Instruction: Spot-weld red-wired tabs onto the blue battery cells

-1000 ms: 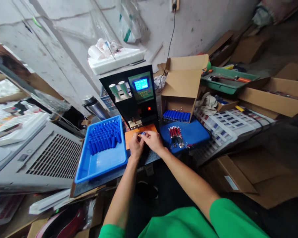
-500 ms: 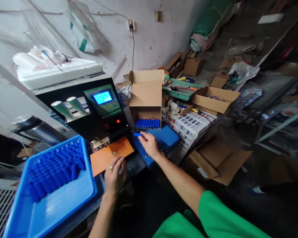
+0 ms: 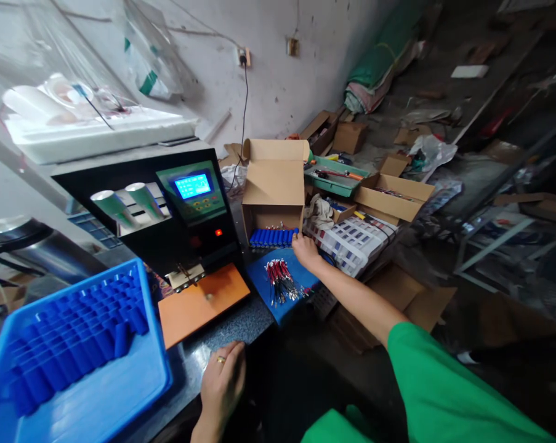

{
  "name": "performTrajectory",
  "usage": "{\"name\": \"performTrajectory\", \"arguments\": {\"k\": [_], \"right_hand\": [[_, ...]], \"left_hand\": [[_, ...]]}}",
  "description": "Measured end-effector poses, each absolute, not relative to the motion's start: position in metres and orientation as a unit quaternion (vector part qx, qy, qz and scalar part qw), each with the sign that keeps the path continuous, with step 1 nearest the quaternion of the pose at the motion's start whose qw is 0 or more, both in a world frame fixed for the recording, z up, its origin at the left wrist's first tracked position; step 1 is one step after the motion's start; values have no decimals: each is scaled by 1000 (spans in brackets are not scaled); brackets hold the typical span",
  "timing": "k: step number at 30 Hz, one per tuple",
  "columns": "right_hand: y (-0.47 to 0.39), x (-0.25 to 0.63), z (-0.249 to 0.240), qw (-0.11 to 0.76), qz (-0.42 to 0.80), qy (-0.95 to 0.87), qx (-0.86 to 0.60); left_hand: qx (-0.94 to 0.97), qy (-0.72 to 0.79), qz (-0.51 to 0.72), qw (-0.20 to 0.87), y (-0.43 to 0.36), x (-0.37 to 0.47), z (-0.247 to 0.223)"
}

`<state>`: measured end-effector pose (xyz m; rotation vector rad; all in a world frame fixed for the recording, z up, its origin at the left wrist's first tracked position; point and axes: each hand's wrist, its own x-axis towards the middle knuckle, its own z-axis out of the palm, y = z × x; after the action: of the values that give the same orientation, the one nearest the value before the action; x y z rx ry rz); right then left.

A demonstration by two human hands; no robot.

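Right fingers (image 3: 300, 244) reached the box (image 3: 274, 184), pinching a cylinder (image 3: 295, 232).

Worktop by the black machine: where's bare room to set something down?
Free: the speckled worktop between orange board, blue tray and left hand; most of that board; the tray's near floor, bordered by blue cylinders. Crowded: the blue mat, under wires; the open carton, with more cylinders and the right hand.
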<state>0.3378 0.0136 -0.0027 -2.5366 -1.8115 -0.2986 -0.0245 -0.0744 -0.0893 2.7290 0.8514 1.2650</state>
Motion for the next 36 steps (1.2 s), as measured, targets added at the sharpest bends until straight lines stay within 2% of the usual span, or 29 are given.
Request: {"name": "performTrajectory", "arguments": {"k": [8, 36], "right_hand": [[19, 336, -1, 5, -76, -567, -820], [15, 354, 9, -12, -25, -586, -810]], "left_hand": [[877, 261, 403, -16, -75, -22, -85], [873, 298, 386, 14, -83, -13, -78]]}}
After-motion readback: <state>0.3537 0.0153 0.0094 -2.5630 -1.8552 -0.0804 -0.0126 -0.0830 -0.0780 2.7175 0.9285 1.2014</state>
